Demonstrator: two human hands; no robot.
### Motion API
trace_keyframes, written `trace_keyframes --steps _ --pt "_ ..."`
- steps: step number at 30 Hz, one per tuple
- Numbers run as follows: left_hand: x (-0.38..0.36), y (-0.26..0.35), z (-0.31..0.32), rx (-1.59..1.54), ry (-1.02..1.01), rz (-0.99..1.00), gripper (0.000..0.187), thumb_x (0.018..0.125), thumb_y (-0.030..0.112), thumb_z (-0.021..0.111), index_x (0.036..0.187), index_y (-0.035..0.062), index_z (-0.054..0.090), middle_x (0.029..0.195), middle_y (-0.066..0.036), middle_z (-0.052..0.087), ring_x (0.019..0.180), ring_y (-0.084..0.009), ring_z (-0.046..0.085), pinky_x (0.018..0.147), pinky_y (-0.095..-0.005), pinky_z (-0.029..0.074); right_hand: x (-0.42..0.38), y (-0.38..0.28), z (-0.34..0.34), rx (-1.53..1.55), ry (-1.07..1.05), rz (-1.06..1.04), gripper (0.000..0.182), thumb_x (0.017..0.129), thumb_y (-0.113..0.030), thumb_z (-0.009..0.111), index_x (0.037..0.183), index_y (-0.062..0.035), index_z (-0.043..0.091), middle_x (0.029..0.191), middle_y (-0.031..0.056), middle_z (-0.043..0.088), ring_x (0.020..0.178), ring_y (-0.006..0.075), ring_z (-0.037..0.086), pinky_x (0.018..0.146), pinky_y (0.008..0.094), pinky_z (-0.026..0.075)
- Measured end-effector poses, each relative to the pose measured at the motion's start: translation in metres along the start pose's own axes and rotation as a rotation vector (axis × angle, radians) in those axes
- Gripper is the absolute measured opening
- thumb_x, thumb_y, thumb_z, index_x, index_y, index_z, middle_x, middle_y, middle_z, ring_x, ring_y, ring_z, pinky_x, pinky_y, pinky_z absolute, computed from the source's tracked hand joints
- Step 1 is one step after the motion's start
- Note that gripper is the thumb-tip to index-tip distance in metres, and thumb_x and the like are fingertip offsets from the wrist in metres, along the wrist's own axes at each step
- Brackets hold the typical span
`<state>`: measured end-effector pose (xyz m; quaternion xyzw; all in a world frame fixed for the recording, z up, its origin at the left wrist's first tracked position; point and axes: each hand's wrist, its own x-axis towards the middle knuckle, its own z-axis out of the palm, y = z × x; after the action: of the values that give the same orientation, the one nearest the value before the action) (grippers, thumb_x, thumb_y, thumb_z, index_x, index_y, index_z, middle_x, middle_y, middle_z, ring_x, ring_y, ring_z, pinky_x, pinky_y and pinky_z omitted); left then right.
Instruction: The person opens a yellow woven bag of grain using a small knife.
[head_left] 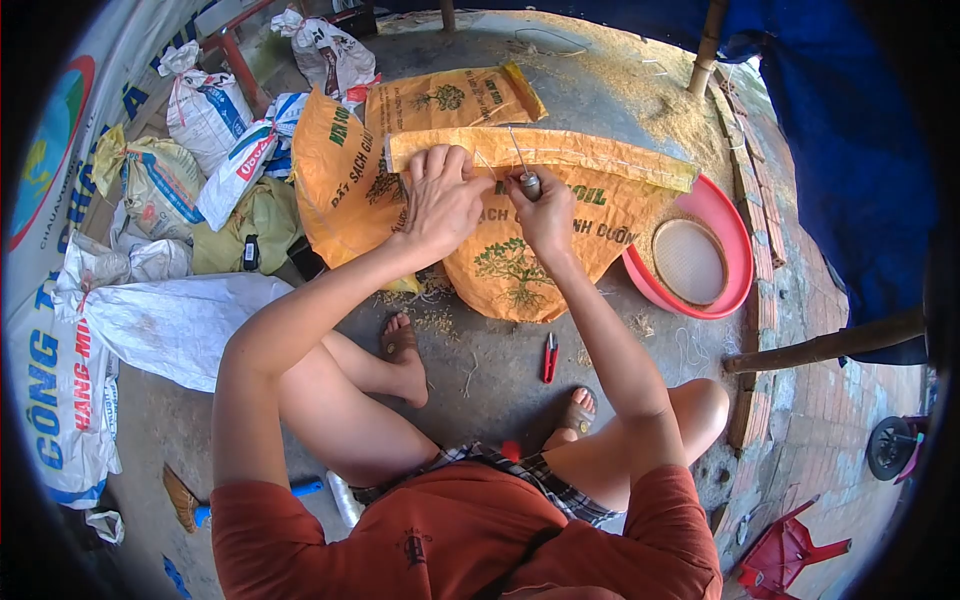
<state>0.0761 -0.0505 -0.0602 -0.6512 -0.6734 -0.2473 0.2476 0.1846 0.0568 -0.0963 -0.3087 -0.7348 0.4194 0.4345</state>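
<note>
In front of me stands a filled orange sack [525,270] with printed lettering and a tree. Its folded top edge [600,160] carries a line of white stitching. My left hand [440,200] is closed on this fold, fingers curled over it, near a bit of white thread. Close beside it, my right hand [545,215] grips the handle of an awl [530,184], its thin metal shaft pointing up across the fold. On the floor below the sack lies a pair of red thread snips [550,358].
More orange sacks [345,190] stand to the left and behind. Several tied white bags [205,110] crowd the left side. A pink basin [738,265] with a round sieve [690,262] sits at the right, near loose grain [650,90] and a bamboo pole [830,342].
</note>
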Motion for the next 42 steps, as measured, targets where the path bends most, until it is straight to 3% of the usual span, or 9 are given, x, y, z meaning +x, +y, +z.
trace_keyframes --steps 4,6,12,19,25,27,34,37,42 --pt "-0.004 0.005 -0.001 -0.044 0.006 0.018 0.020 0.065 0.009 0.061 0.084 0.0116 0.067 0.088 -0.006 0.043 0.096 -0.0252 0.039 0.084 -0.0412 0.026 0.001 -0.003 -0.002 0.057 -0.030 0.077 0.013 0.076 -0.011 0.066 0.085 -0.0025 0.065 0.061 0.0089 0.061 0.051 0.0144 0.057 0.051 0.0293 0.045" --pt "-0.006 0.006 -0.002 -0.038 -0.016 0.031 0.019 0.066 0.010 0.061 0.084 0.0117 0.067 0.088 -0.006 0.044 0.096 -0.0255 0.038 0.085 -0.0419 0.026 0.002 -0.002 -0.001 0.276 -0.098 0.161 0.011 0.079 -0.011 0.065 0.085 -0.0020 0.066 0.059 0.0029 0.059 0.046 0.0072 0.049 0.043 0.0250 0.040" --pt "-0.007 0.009 -0.005 -0.045 -0.012 0.014 0.022 0.067 0.012 0.061 0.088 0.0112 0.067 0.088 -0.006 0.044 0.096 -0.0259 0.038 0.085 -0.0425 0.026 -0.001 -0.017 -0.006 0.566 -0.286 0.344 0.011 0.083 -0.010 0.061 0.086 -0.0004 0.063 0.064 0.0015 0.059 0.040 0.0046 0.043 0.034 0.0191 0.033" --pt "-0.009 0.006 -0.007 -0.041 -0.050 0.011 0.022 0.068 0.014 0.061 0.088 0.0102 0.067 0.089 -0.006 0.044 0.096 -0.0255 0.038 0.085 -0.0423 0.026 -0.003 -0.023 -0.008 0.564 -0.340 0.424 0.012 0.083 -0.013 0.062 0.086 -0.0015 0.062 0.065 0.0018 0.059 0.038 0.0049 0.043 0.032 0.0195 0.032" --pt "-0.004 -0.001 -0.007 -0.077 0.001 -0.018 0.012 0.071 0.015 0.059 0.076 0.0064 0.064 0.084 -0.005 0.045 0.094 -0.0229 0.038 0.084 -0.0405 0.026 0.005 -0.017 -0.013 0.669 -0.398 0.604 0.018 0.080 -0.021 0.067 0.079 -0.0050 0.060 0.052 -0.0005 0.051 0.037 0.0060 0.043 0.032 0.0201 0.032" --pt "-0.001 -0.006 -0.004 -0.085 0.077 -0.053 0.014 0.072 0.020 0.064 0.074 0.0064 0.064 0.084 -0.004 0.047 0.092 -0.0223 0.039 0.081 -0.0382 0.026 0.006 -0.019 -0.013 0.735 -0.377 0.640 0.020 0.078 -0.024 0.069 0.077 -0.0065 0.059 0.047 -0.0021 0.046 0.037 0.0063 0.043 0.033 0.0200 0.032" --pt "0.009 -0.005 -0.012 -0.081 0.131 -0.134 0.018 0.066 0.025 0.072 0.074 0.0094 0.067 0.084 -0.001 0.051 0.092 -0.0207 0.042 0.081 -0.0356 0.028 0.003 -0.022 -0.013 0.740 -0.371 0.609 0.020 0.077 -0.022 0.070 0.080 -0.0055 0.059 0.049 -0.0019 0.047 0.038 0.0060 0.043 0.034 0.0198 0.033" --pt "0.010 -0.009 -0.016 -0.094 0.061 -0.129 0.016 0.066 0.024 0.072 0.075 0.0107 0.068 0.081 0.000 0.051 0.093 -0.0204 0.043 0.082 -0.0362 0.028 0.002 -0.023 -0.012 0.741 -0.397 0.600 0.020 0.078 -0.022 0.069 0.082 -0.0046 0.060 0.050 -0.0015 0.048 0.038 0.0057 0.043 0.034 0.0200 0.033" --pt "0.027 -0.024 -0.035 -0.271 -0.152 -0.210 0.014 0.068 0.021 0.071 0.075 0.0089 0.067 0.082 -0.002 0.055 0.095 -0.0230 0.045 0.086 -0.0360 0.033 -0.001 -0.028 -0.014 0.547 -0.308 0.330 0.020 0.083 -0.020 0.064 0.084 -0.0005 0.059 0.054 -0.0019 0.048 0.039 0.0045 0.042 0.034 0.0206 0.034"
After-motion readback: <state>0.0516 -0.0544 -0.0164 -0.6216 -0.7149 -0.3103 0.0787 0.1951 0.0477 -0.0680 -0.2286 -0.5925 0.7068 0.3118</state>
